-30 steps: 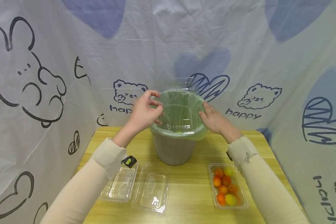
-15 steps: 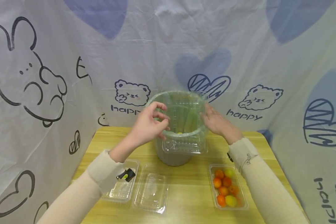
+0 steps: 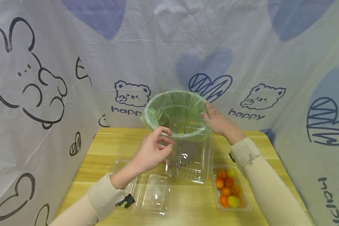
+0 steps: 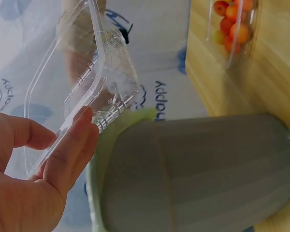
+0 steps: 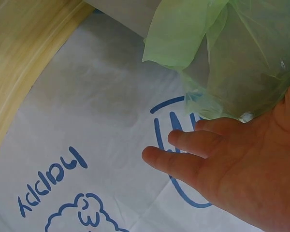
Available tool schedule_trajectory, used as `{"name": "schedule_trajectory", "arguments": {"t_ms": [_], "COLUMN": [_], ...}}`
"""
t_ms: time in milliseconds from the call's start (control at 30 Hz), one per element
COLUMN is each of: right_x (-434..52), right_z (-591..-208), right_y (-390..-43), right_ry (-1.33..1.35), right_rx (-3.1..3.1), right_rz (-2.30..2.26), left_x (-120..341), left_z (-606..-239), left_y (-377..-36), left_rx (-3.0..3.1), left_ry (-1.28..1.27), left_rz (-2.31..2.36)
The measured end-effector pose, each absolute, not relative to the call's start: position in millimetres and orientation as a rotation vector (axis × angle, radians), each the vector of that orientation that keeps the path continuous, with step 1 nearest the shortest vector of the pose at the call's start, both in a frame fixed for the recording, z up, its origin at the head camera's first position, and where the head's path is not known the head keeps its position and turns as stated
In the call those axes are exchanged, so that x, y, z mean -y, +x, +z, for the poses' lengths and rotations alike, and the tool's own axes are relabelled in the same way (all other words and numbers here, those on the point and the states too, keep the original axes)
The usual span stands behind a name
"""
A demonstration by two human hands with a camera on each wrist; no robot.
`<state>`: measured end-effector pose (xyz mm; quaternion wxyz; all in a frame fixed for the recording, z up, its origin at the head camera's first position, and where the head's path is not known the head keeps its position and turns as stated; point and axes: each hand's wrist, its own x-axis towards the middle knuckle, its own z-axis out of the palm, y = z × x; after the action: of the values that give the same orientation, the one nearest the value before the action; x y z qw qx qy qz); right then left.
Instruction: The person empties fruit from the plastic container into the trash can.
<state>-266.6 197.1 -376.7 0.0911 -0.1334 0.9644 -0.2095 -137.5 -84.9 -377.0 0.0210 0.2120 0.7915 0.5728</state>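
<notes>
My left hand pinches the edge of a clear plastic box between thumb and fingers. The box hangs tilted at the near side of the bin, overlapping its rim in the head view. The left wrist view shows the grey bin below it. A pale green bag lines the bin and folds over its rim. At the bin's right side, my right hand rests beside the bag's edge with its fingers extended. In the right wrist view the bag's loose fold lies just above these fingers.
Two clear plastic trays lie at the front left, one tray in full view, the other tray partly behind my left arm. Small orange and yellow fruits fill a clear box at the right. Printed cloth walls the wooden table.
My left hand has moved down and toward me, bringing the clear box from over the bin's mouth to its near side. My right hand has stayed at the rim.
</notes>
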Motion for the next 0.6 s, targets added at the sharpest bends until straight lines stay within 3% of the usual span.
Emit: {"name": "schedule_trajectory", "arguments": {"t_ms": [600], "right_x": [-196.9], "right_z": [-378.2], "right_y": [-269.0], "right_ry": [-0.375], "right_rx": [-2.844], "right_rz": [-0.64], "left_x": [71.9], "left_z": [-430.9], "left_y": [-111.6], "left_rx": [-2.332], "left_ry": [0.58], "left_rz": [1.724]}}
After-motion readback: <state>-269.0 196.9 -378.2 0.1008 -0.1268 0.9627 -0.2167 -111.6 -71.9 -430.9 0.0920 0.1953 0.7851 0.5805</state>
